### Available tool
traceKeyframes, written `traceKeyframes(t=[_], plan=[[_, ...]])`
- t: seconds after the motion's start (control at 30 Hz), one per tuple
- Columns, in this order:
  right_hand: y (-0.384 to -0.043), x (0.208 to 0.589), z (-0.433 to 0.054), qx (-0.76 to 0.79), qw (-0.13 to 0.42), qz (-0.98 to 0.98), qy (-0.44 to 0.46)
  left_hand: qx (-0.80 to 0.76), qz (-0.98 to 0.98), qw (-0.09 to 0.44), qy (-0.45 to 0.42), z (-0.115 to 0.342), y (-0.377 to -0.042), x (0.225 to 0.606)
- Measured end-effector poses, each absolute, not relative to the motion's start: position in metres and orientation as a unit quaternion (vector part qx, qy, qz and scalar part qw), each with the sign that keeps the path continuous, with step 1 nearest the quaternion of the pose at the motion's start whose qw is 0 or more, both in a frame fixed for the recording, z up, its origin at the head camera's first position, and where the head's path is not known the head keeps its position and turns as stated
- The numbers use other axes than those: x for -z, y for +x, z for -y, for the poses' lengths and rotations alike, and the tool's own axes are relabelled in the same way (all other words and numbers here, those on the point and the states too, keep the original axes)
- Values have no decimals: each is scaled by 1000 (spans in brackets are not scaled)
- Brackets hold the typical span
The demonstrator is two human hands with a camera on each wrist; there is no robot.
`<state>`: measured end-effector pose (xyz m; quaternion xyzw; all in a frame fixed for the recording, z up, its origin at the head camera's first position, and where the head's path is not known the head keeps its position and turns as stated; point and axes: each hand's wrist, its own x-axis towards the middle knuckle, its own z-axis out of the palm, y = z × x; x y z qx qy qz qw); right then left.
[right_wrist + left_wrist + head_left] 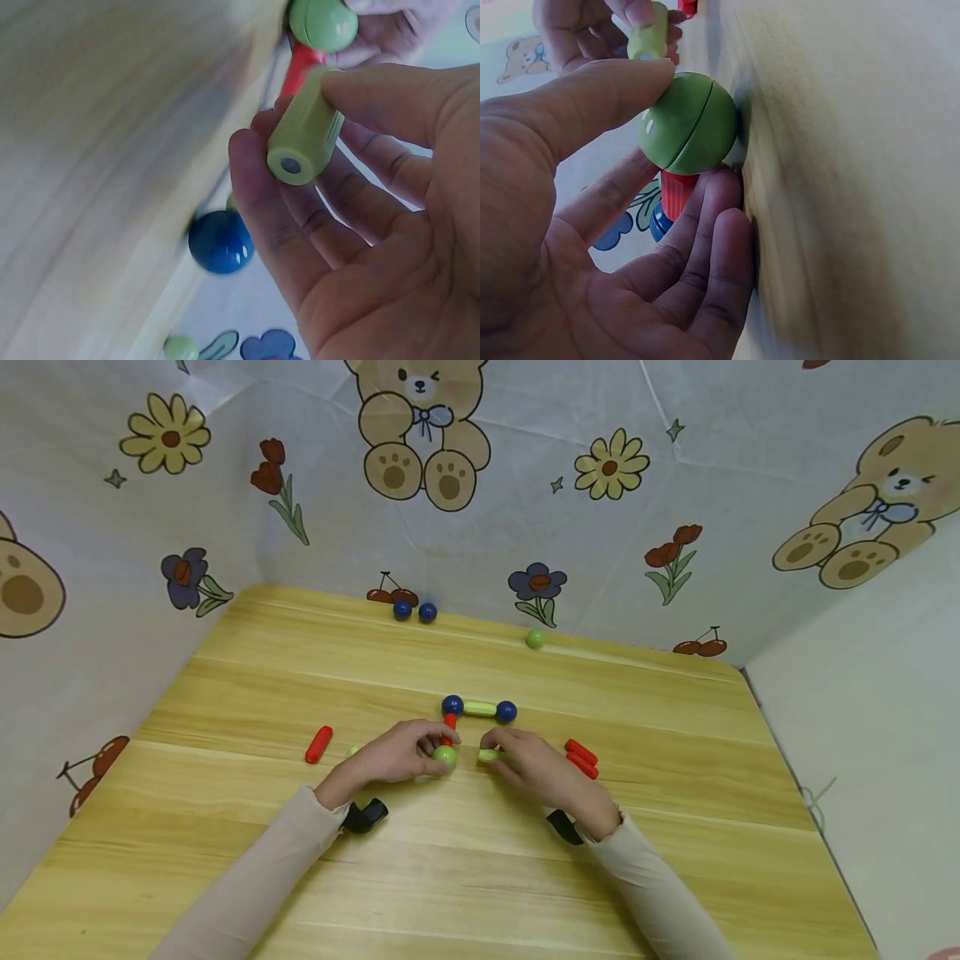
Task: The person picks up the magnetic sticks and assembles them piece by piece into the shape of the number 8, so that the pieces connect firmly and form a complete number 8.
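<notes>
- My wood-grained table (420,893)
- Near its far edge, two blue balls (402,610), a green ball (535,639)
- On my left, a red rod (318,744)
- Right, two red rods (581,752)
- Middle, rod-joined blue balls (452,706)

Looks like some kinda play corner tbh: wood-grain table (427,885), teddy-bear sheet (517,518) around it, toy balls (694,127) and rods (306,127).

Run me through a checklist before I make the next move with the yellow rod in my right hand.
1. Left hand holding the green ball: ok.
2. Right hand pinching the yellow rod: ok.
3. Red rod meeting the far blue ball: ok.
4. Yellow rod touching the green ball: not ok, a gap shows.
5. Joints firm enough to take a nudge: cannot tell.
</notes>
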<state>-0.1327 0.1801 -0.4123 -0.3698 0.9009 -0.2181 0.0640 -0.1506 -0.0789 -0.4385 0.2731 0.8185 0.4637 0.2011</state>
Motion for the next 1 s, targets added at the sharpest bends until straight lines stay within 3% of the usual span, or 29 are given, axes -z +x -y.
traceKeyframes(t=[0.8, 1.0], plan=[[-132, 425, -156, 213, 81, -902, -367, -451, -829, 192, 271, 79, -148, 437], [-132, 426, -157, 219, 76, -899, -371, -417, -860, 154, 250, 70, -138, 436]])
